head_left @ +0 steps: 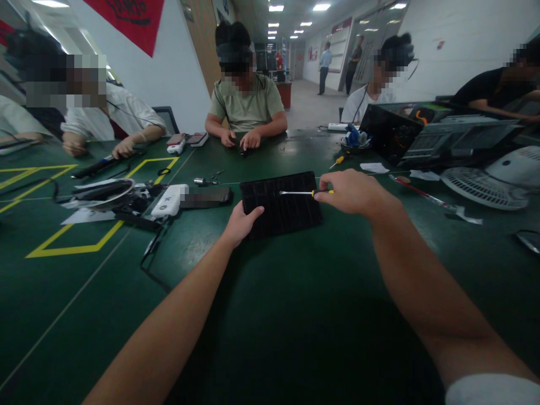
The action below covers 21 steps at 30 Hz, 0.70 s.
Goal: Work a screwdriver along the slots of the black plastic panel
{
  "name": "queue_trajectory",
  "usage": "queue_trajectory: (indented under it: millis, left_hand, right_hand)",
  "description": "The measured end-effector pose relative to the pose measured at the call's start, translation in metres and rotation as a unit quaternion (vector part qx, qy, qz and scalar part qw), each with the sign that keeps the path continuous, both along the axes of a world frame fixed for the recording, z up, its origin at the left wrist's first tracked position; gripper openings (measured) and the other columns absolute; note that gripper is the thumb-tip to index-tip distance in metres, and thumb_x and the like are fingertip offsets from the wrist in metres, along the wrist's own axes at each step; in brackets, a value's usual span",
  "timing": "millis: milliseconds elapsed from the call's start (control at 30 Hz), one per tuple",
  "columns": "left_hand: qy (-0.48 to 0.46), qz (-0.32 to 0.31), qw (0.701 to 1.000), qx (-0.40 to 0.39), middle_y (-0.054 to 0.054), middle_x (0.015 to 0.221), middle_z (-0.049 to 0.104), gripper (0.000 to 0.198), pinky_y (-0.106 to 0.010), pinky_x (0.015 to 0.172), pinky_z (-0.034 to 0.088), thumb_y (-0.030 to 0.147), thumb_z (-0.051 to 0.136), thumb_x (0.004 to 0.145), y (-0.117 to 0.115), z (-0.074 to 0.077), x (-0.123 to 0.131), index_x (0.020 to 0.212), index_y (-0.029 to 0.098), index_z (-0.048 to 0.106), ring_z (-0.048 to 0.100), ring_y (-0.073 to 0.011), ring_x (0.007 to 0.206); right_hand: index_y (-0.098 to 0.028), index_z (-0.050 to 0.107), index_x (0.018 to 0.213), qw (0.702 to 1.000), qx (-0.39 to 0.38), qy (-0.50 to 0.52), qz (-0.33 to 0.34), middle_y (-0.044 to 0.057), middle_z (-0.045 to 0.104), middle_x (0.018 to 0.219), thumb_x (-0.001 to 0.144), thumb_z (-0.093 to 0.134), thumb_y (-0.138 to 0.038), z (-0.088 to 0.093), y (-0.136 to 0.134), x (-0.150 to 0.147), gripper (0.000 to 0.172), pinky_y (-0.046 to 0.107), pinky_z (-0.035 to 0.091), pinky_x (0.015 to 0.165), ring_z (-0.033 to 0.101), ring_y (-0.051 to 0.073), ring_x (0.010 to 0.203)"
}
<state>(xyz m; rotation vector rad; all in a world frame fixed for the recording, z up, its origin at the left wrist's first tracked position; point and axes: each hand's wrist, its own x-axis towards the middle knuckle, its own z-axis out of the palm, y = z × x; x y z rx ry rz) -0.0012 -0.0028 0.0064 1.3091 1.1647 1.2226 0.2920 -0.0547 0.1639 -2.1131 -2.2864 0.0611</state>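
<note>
Two bare forearms [177, 309] cross one green worktop [295, 315]; the left hand [244, 223] grips one black panel [282, 215], the right hand [352, 191] one screwdriver [298, 193].

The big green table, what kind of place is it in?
Probably a workshop or training room: people sit around the green table, the right hand holds a screwdriver, and a white fan lies there too.

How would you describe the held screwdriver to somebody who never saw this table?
At the green table, the left hand holds a dark panel. The screwdriver points across it from the right hand. Unlike the yellow-handled tool lying beyond, it is gripped.
</note>
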Motion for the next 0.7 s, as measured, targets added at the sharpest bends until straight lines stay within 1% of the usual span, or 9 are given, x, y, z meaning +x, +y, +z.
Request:
queue_trajectory:
  millis: [200, 333, 567, 700]
  left_hand:
    - [0.002, 0.004, 1.000, -0.002, -0.011, 0.124, 0.084, 0.050, -0.064, 0.123, 0.056, 0.041, 0.093, 0.078, 0.0003, 0.0005, 0.0007, 0.120, 0.020, 0.075, 0.077, -0.0379, 0.127]
    - [-0.002, 0.007, 1.000, 0.001, -0.012, 0.124, 0.084, 0.052, -0.063, 0.122, 0.056, 0.041, 0.094, 0.077, 0.0006, 0.0002, 0.0011, 0.120, 0.019, 0.076, 0.077, -0.0379, 0.127]
    - [-0.016, 0.002, 1.000, -0.010, -0.011, 0.125, 0.085, 0.050, -0.062, 0.121, 0.057, 0.038, 0.094, 0.078, -0.0007, 0.0020, 0.0018, 0.121, 0.020, 0.076, 0.078, -0.0372, 0.127]
    - [-0.021, 0.000, 1.000, -0.013, -0.012, 0.127, 0.084, 0.049, -0.061, 0.122, 0.057, 0.037, 0.094, 0.078, -0.0011, 0.0026, 0.0021, 0.121, 0.020, 0.076, 0.078, -0.0373, 0.129]
  right_hand:
    - [-0.025, 0.081, 0.122, 1.000, -0.002, 0.004, -0.009, 0.017, 0.082, 0.122, 0.103, 0.065, -0.052, 0.0035, -0.0031, -0.0031, 0.036, 0.049, 0.054, 0.087, 0.074, 0.040, 0.114]
    - [-0.024, 0.083, 0.123, 1.000, 0.000, 0.001, -0.015, 0.017, 0.082, 0.122, 0.103, 0.066, -0.052, 0.0023, -0.0023, -0.0036, 0.038, 0.051, 0.056, 0.091, 0.075, 0.041, 0.115]
    - [-0.023, 0.087, 0.120, 0.999, -0.038, -0.018, -0.016, 0.019, 0.083, 0.122, 0.103, 0.066, -0.054, -0.0026, 0.0018, -0.0023, 0.041, 0.053, 0.059, 0.094, 0.076, 0.043, 0.118]
    - [-0.024, 0.088, 0.122, 0.998, -0.063, -0.025, 0.004, 0.018, 0.084, 0.126, 0.105, 0.062, -0.053, -0.0033, 0.0032, -0.0018, 0.042, 0.053, 0.059, 0.095, 0.076, 0.042, 0.121]
